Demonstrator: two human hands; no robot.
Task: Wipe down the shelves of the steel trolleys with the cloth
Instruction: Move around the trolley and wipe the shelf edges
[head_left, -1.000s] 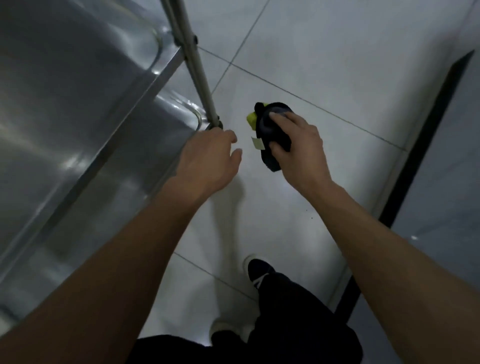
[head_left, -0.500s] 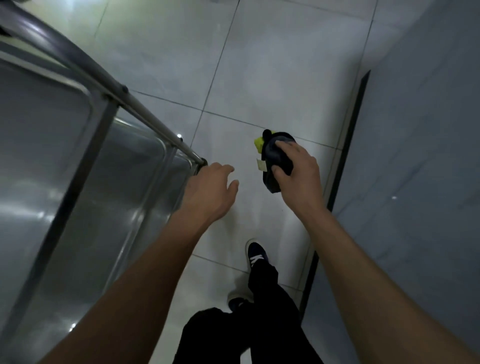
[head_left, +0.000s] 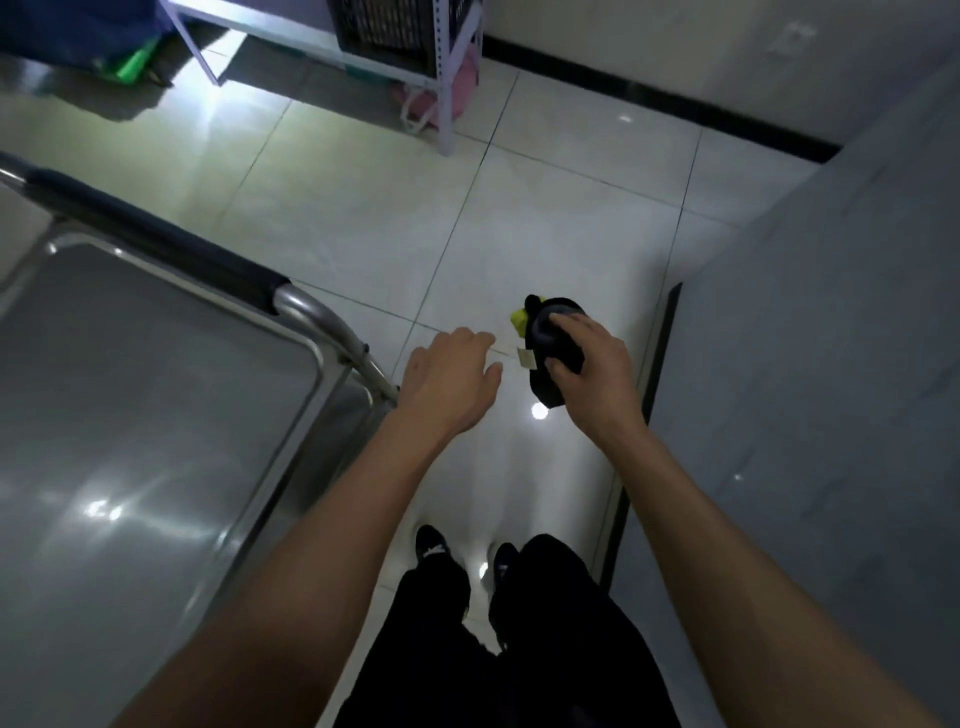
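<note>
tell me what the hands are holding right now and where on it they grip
The right hand grips the bunched dark cloth around its middle, its ends sticking out. The left hand holds nothing, fingers loose beside the trolley.

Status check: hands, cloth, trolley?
Right hand grips dark cloth. Left hand open, beside trolley corner post. Cloth off shelf; nothing between.

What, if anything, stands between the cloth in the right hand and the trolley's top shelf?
The left hand hangs between the cloth, gripped by the right hand, and the top shelf; the trolley's handle bar also borders that side.
</note>
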